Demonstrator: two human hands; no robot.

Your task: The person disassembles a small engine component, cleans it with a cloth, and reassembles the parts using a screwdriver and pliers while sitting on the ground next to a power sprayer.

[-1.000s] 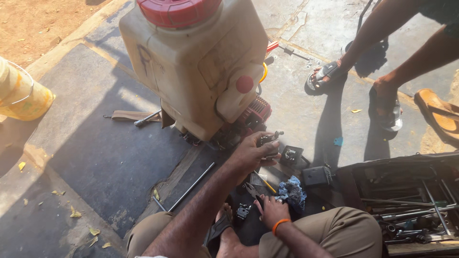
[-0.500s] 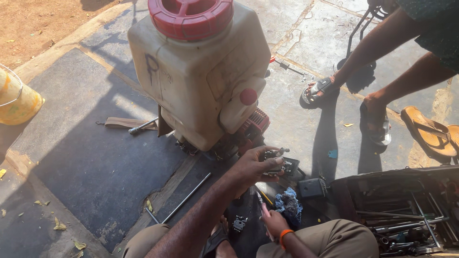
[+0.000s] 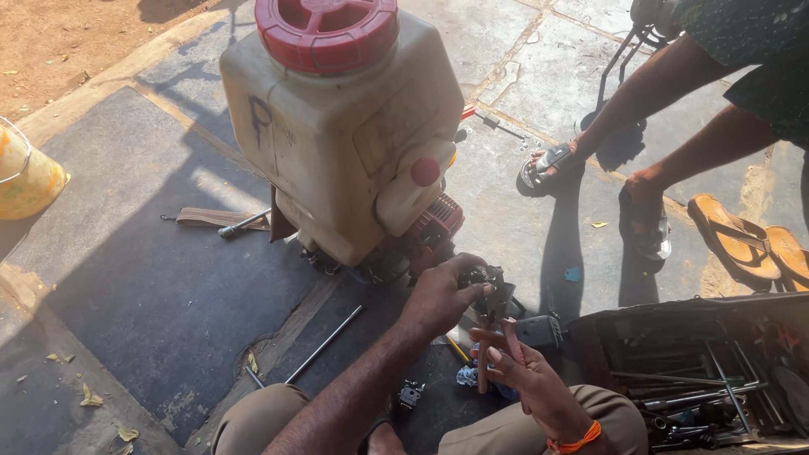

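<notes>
Nearest the camera, the person's right hand [image 3: 531,379], an orange band at its wrist, was curled partly closed around the red handles of a pair of pliers [image 3: 495,350], whose long axis ran nearly upright, nose pointing up and away from the lap toward the part above. Just beyond it, the left hand [image 3: 442,295] was closed around a small dark engine part [image 3: 489,282], fingers wrapped over its top so that most of it was hidden; the part sat directly above the pliers' tip, touching or very nearly so, though the exact contact could not be made out. The left hand was therefore the one on the part, the right hand below and slightly nearer the body. To the right lay an open tool tray [image 3: 674,324] holding spanners and rods, and on the dark ground to the left a thin metal rod [image 3: 324,344] lay slantwise. Farther on stood the cream sprayer tank [image 3: 337,143] with its red cap [image 3: 327,29], a small red engine [image 3: 434,223] at its base just beyond the left hand. Beyond that, another person's sandalled feet [image 3: 645,227] stood on the paving.
</notes>
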